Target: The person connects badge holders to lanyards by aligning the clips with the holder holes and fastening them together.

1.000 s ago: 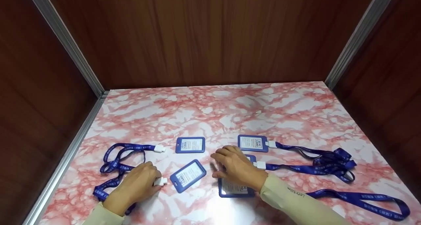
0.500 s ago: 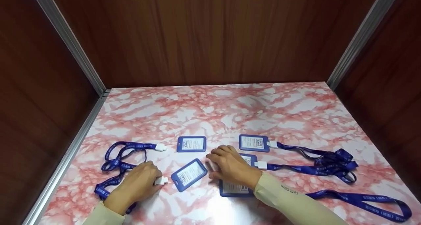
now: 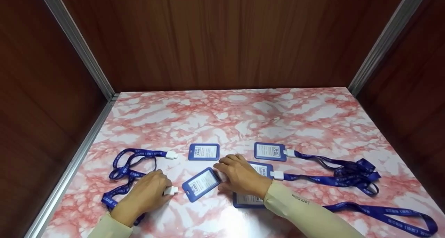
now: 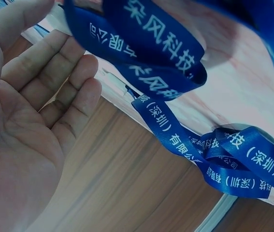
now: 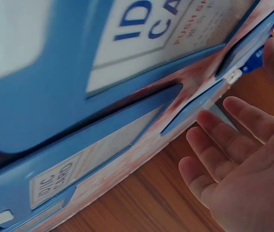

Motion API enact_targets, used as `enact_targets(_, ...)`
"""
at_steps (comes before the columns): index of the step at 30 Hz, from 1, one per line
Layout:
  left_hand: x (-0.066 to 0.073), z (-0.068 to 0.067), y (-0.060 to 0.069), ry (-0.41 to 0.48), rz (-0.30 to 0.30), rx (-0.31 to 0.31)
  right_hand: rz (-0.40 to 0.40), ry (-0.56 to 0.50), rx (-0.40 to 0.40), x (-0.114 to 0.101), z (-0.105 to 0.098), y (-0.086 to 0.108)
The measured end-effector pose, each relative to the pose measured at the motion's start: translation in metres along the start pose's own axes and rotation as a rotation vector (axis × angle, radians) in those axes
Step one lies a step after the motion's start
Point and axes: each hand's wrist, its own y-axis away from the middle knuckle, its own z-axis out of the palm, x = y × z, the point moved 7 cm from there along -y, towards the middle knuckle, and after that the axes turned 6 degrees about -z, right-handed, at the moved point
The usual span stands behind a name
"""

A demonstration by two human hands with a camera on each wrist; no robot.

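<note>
On the left of the table, my left hand (image 3: 147,189) pinches the white plastic clip (image 3: 171,190) of a blue lanyard (image 3: 112,198). The left wrist view shows this lanyard's printed strap (image 4: 168,41) looping beside the palm. A tilted blue badge holder (image 3: 201,184) with a white card lies just right of that clip. My right hand (image 3: 241,174) hovers at the holder's right end, its fingers loosely bent; contact is hard to tell. In the right wrist view those fingers (image 5: 214,147) are spread apart. Beneath the right hand and forearm lie two more badge holders, partly covered.
Another loose badge holder (image 3: 204,151) lies behind the tilted one. A second lanyard with a white clip (image 3: 171,155) is at left. On the right, a badge holder (image 3: 270,151) joins its lanyard, near tangled straps (image 3: 358,177) and a looped strap (image 3: 393,213). Wood-pattern panels enclose the table.
My right hand has shifted left, from over the lower badge holders to the right end of the tilted one. The left hand keeps its pinch on the clip, nearly still.
</note>
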Motion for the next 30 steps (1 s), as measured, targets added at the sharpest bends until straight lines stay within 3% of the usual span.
enact_targets(11, 0.0, 0.001, 0.001, 0.011, -0.011, -0.013, -0.003, -0.009, -0.083, -0.008, 0.006, -0.012)
enact_targets(30, 0.005, -0.002, 0.004, -0.016, 0.022, 0.033, -0.076, 0.028, -0.103, -0.019, 0.016, -0.027)
